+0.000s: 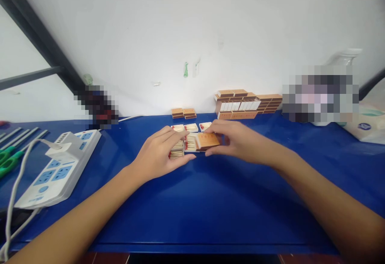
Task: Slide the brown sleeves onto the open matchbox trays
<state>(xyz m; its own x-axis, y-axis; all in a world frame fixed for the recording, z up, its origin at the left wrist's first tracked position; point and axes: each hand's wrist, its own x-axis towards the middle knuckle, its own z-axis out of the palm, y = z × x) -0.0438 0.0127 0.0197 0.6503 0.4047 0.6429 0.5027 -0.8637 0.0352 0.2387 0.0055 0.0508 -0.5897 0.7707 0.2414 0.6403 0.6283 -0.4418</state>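
Between the thumb and fingers of my right hand (231, 137) is a matchbox (208, 140) with an orange-brown top, held slightly tilted at the right end of the open match trays. My left hand (162, 151) reaches over the left side of those trays, thumb and fingers apart; whether it touches them is hard to tell. White trays full of red-tipped matches (176, 154) lie under and beside its fingers. Behind my hands, more open trays (191, 127) stand in a row, partly covered by my fingers.
Against the wall, matchboxes (237, 114) are stacked at right of centre, with a smaller stack (183, 113) to their left. A power strip (60, 175) with cables and green-handled scissors (9, 161) lie left on the blue table (192, 216). A plastic packet (367, 125) sits far right.
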